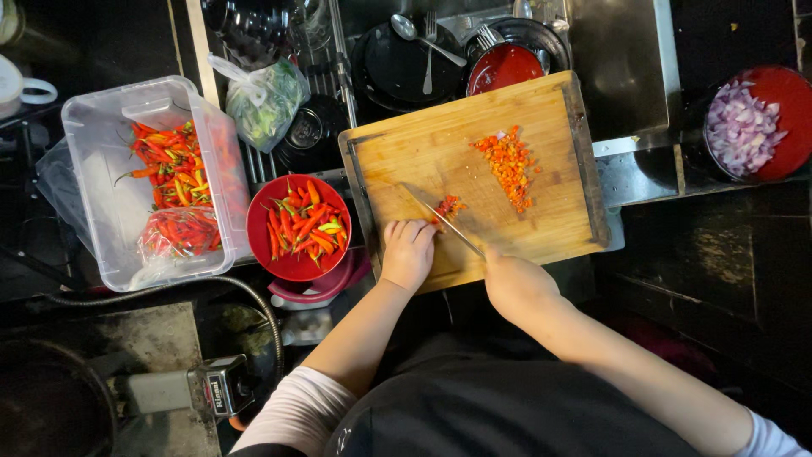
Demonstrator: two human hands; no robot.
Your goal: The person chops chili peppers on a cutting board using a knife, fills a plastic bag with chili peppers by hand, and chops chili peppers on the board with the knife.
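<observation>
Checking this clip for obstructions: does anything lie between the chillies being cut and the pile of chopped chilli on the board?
Nothing visible does. Between the chillies under the knife and the chopped pile there is only bare cutting board.

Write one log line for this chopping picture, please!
left hand: steadies chilies | right hand: holds knife | wooden cutting board: chopped chili pile

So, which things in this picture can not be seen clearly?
- Knife handle, head view: hidden inside the right hand.
- Chilies being cut: partly covered by the left hand; their number cannot be told.
- Plastic bag by the sink: green contents too blurred to name.
- Bowl of chopped onion: cut off by the right edge.
- Dark pot, bottom left: cut off by the edges, inside too dark.
</observation>
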